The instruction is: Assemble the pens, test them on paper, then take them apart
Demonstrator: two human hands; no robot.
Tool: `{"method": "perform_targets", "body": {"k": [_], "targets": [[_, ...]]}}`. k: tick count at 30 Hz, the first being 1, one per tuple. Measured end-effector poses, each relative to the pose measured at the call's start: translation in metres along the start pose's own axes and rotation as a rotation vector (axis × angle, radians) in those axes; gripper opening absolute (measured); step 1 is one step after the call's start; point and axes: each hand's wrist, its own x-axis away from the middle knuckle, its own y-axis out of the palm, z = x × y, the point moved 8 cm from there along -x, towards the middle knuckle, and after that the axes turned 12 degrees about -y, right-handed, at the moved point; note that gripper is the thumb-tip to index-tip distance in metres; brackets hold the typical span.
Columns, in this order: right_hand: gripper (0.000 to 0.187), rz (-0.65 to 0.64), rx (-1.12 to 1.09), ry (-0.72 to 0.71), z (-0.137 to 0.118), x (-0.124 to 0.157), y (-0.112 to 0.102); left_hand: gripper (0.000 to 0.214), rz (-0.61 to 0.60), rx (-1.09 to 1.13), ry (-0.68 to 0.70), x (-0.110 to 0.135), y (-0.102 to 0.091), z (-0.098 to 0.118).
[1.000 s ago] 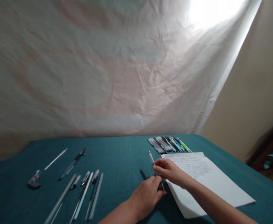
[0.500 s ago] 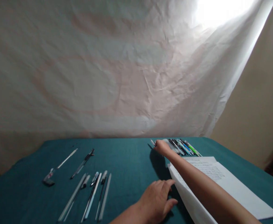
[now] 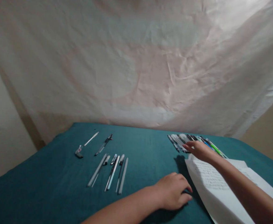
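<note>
A row of several pens (image 3: 174, 142) lies side by side on the far right of the green cloth. My right hand (image 3: 198, 150) is over the middle of this row, its fingers stretched out and low on the pens; none is lifted. Nearer to me, my left hand (image 3: 175, 190) hovers or rests just above the cloth, thumb and fingers apart, holding nothing. White sheets with handwriting (image 3: 211, 177) lie under my right forearm, their left edge curling up beside my left hand.
Left of centre lie pen parts: clear barrels (image 3: 123, 175), caps (image 3: 113, 158) and thin refills. Farther back are a dark pen (image 3: 103, 144), a white stick-like piece (image 3: 91, 138) and a small crumpled dark-and-clear item (image 3: 79, 152). A pale sheet (image 3: 127, 77) hangs behind the table.
My right hand has moved from the left end of the pen row to over its middle, leaving a pen at that end. The view has turned left; my left hand stays near the papers.
</note>
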Motion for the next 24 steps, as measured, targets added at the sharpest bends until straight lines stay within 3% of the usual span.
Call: {"method": "perform_targets", "body": {"k": [3, 5, 9, 11, 13, 16, 17, 20, 24], "targets": [[0.049, -0.192, -0.276, -0.019, 0.004, 0.028, 0.021, 0.03, -0.081, -0.007, -0.014, 0.001, -0.01, -0.002], [0.051, -0.236, -0.393, -0.088, 0.008, 0.039, 0.031, 0.031, -0.081, -0.046, -0.074, 0.003, -0.028, -0.008], [0.044, -0.131, -0.305, -0.13, 0.036, 0.043, 0.035, 0.031, 0.042, -0.133, -0.207, 0.014, -0.086, -0.026], [0.036, -0.12, -0.275, -0.108, 0.045, 0.041, 0.04, 0.031, 0.096, -0.195, -0.36, 0.023, -0.114, -0.047], [0.033, -0.128, -0.281, -0.097, 0.042, 0.039, 0.044, 0.03, 0.075, -0.306, -0.542, 0.035, -0.133, -0.075], [0.031, -0.153, -0.3, -0.116, 0.015, 0.036, 0.047, 0.031, -0.086, -0.425, -0.965, 0.062, -0.144, -0.13], [0.029, -0.16, -0.295, -0.129, 0.003, 0.036, 0.048, 0.03, -0.116, -0.429, -1.034, 0.068, -0.146, -0.142], [0.026, -0.184, -0.259, -0.14, -0.026, 0.034, 0.051, 0.022, -0.176, -0.408, -1.141, 0.078, -0.142, -0.167], [0.024, -0.173, -0.156, -0.143, -0.036, 0.029, 0.053, 0.011, -0.233, -0.347, -1.209, 0.083, -0.128, -0.184]]}}
